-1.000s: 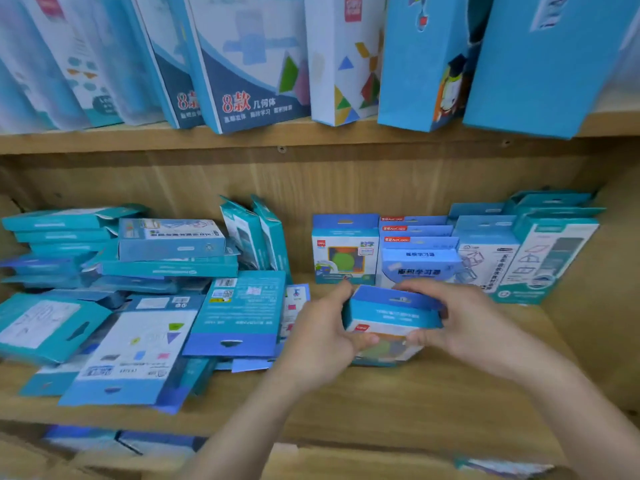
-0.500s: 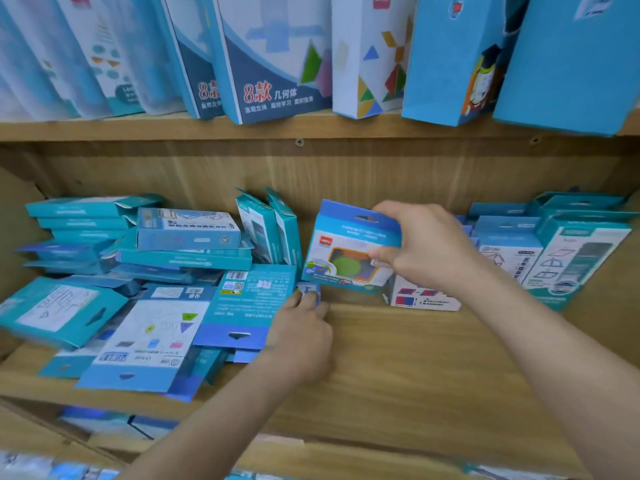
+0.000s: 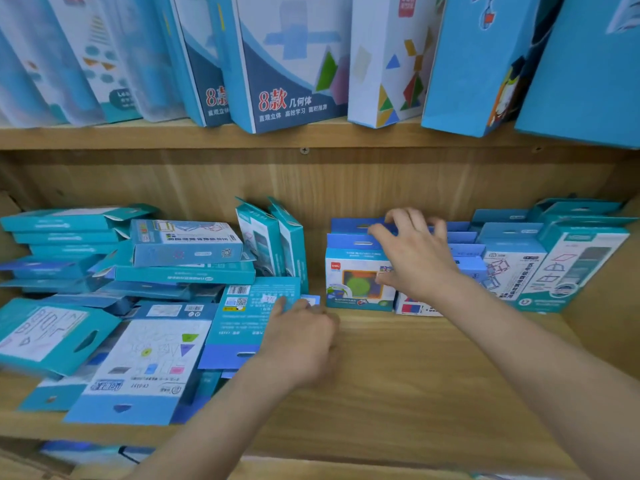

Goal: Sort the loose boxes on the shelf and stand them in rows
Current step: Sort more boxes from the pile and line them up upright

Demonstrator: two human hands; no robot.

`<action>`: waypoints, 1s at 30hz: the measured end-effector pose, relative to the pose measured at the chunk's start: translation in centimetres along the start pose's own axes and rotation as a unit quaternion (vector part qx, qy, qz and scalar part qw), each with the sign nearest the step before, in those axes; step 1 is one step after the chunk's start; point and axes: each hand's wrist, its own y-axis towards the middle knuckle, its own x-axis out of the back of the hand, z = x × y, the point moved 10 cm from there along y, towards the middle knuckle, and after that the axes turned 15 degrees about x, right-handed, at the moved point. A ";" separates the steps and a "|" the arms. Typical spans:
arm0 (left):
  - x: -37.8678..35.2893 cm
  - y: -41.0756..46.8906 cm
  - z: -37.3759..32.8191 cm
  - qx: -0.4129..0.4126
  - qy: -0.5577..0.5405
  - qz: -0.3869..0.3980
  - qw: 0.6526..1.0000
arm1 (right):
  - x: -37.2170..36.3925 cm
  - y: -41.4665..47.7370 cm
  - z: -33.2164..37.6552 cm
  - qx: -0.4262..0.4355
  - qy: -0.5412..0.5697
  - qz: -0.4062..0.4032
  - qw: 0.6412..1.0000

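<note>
A small blue box with a green and orange window (image 3: 353, 282) stands on the wooden shelf (image 3: 433, 375), at the front of a row of like blue boxes. My right hand (image 3: 415, 261) holds it, fingers curled over the top flaps and thumb on its front. My left hand (image 3: 301, 344) lies at the right edge of the loose pile. Its index finger touches a flat teal box with a barcode (image 3: 249, 306), and its other fingertips are hidden beside a small blue card (image 3: 311, 301).
Flat teal and blue boxes are heaped on the left (image 3: 69, 237), with two teal boxes leaning upright (image 3: 263, 237) behind them. Taller teal boxes stand in rows at the right (image 3: 571, 265) against the side wall (image 3: 609, 306). Large boxes (image 3: 287, 64) fill the shelf above.
My right hand has carried the small blue box back and to the right and stood it at the front of the blue row. My left hand has stayed at the pile's edge.
</note>
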 end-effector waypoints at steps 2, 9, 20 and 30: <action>2.7 1.0 0.5 0.005 -0.130 -0.087 0.988 | -0.3 -0.1 -0.2 -0.008 0.003 0.000 1.000; 5.6 5.7 -0.8 0.012 -0.137 -0.201 0.970 | -0.5 0.0 -1.7 -0.029 0.015 0.009 0.999; 6.5 8.5 -2.0 0.028 -0.040 -0.247 0.968 | -1.3 -2.0 -4.6 -0.023 0.058 0.077 0.995; 6.0 9.8 -2.5 0.029 -0.087 -0.224 0.970 | -2.5 -4.9 -6.9 -0.035 0.058 0.051 0.996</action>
